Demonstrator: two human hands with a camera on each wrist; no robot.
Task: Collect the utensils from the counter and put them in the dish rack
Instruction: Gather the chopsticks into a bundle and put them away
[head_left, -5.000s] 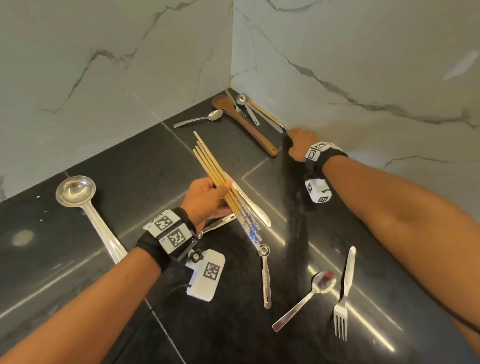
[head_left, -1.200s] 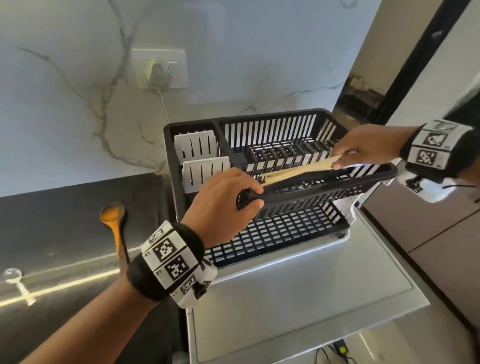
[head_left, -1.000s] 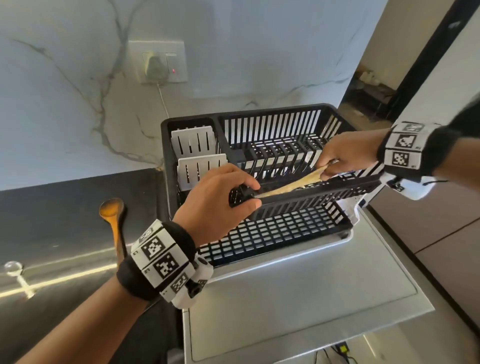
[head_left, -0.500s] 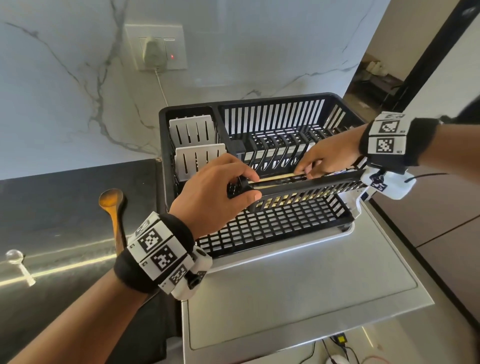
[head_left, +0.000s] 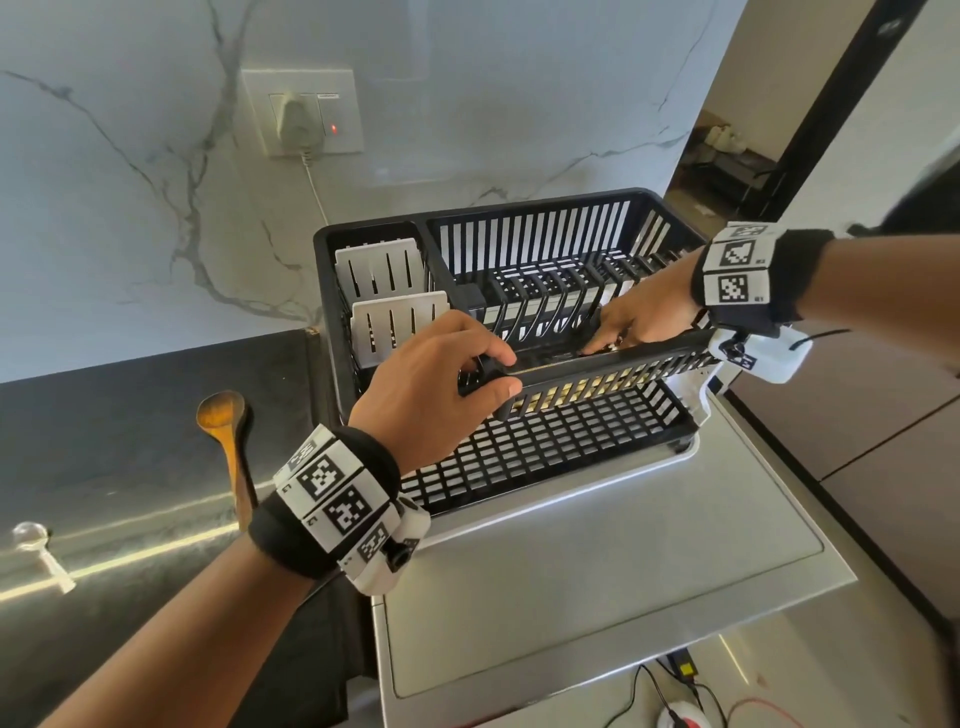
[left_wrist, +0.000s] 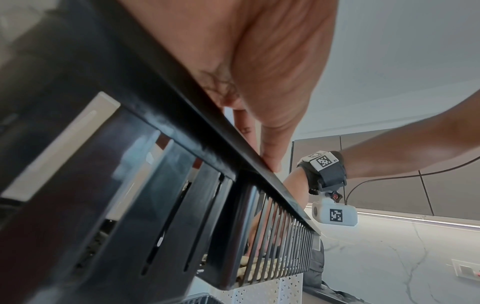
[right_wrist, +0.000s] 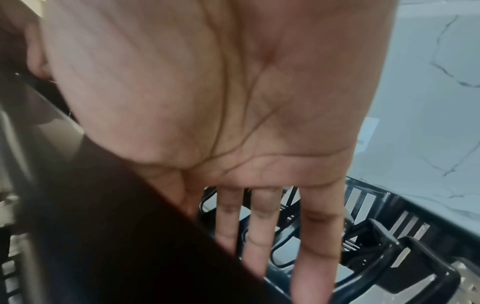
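Observation:
The black dish rack (head_left: 524, 213) stands on a steel top. My left hand (head_left: 493, 371) grips its front rim near the left end, thumb outside and fingers over the edge (left_wrist: 270, 162). My right hand (head_left: 613, 340) reaches into the rack with straight fingers (right_wrist: 259, 226) and holds nothing. The wooden chopsticks (head_left: 571, 389) lie inside along the front wall and show yellow through the slats (left_wrist: 249, 267). A wooden spoon (head_left: 228, 431) and a metal spoon (head_left: 31, 540) lie on the black counter to the left.
Two white slotted cutlery holders (head_left: 384, 270) fill the rack's left compartment, with plate dividers (head_left: 545, 301) in the middle. The steel top (head_left: 571, 571) extends toward me. A plugged wall socket (head_left: 306, 114) is behind, and cables (head_left: 675, 691) lie on the floor.
My right hand lowered the chopsticks over the front rim into the rack and let them go. My left hand stayed on the rim.

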